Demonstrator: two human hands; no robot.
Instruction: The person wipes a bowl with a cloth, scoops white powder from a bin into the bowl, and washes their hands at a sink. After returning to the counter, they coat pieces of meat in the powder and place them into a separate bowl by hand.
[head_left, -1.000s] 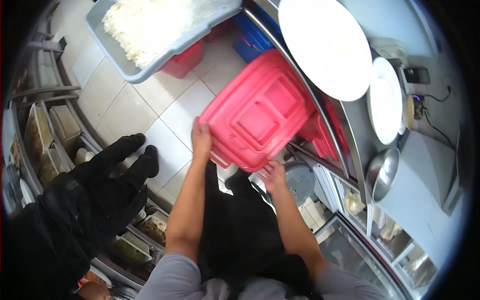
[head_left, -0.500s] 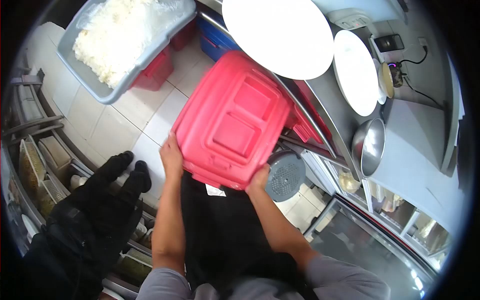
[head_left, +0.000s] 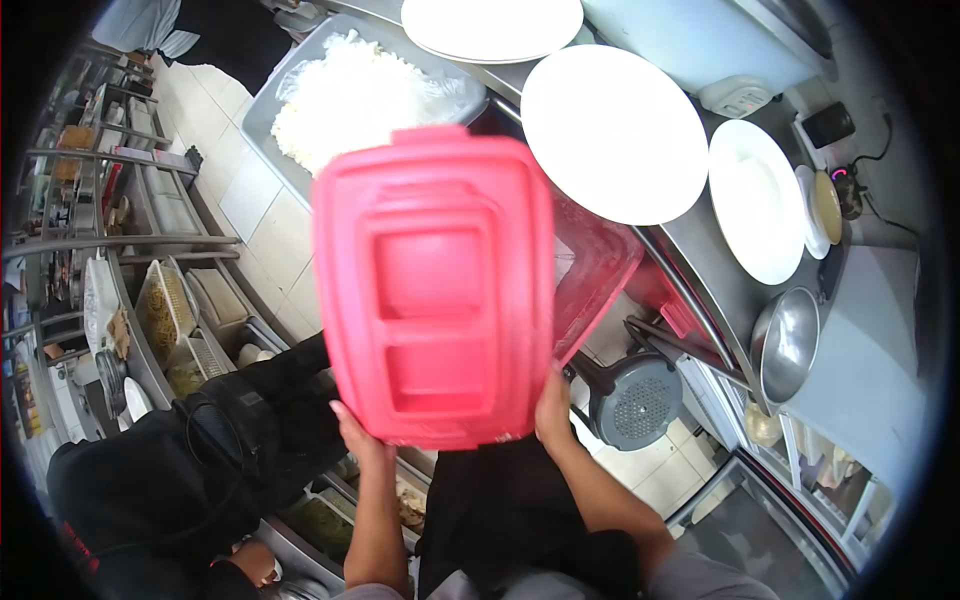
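A red plastic lid (head_left: pixel 435 345) with two recessed panels is held up in front of me. My left hand (head_left: pixel 362 437) grips its lower left corner, fingers mostly hidden behind it. At the lower right edge, my right hand (head_left: pixel 553 410) is closed on the same lid. Partly covered by the lid, an uncovered red bin (head_left: pixel 600 265) shows to its right. Beyond the lid's top edge sits a grey tub (head_left: pixel 262 112) of white shredded food (head_left: pixel 345 95) on a plastic sheet.
White oval plates (head_left: pixel 615 135) and a metal bowl (head_left: pixel 786 345) rest along the steel counter (head_left: pixel 690 270) at right. A grey round stool (head_left: pixel 636 400) stands below it. Left of me is a person in black (head_left: pixel 210 450), beside shelves with food baskets (head_left: pixel 165 310).
Both hands have raised the lid and swung it left, turning it more upright. The open red bin now shows behind it. The view has shifted, and the other person has leaned in closer.
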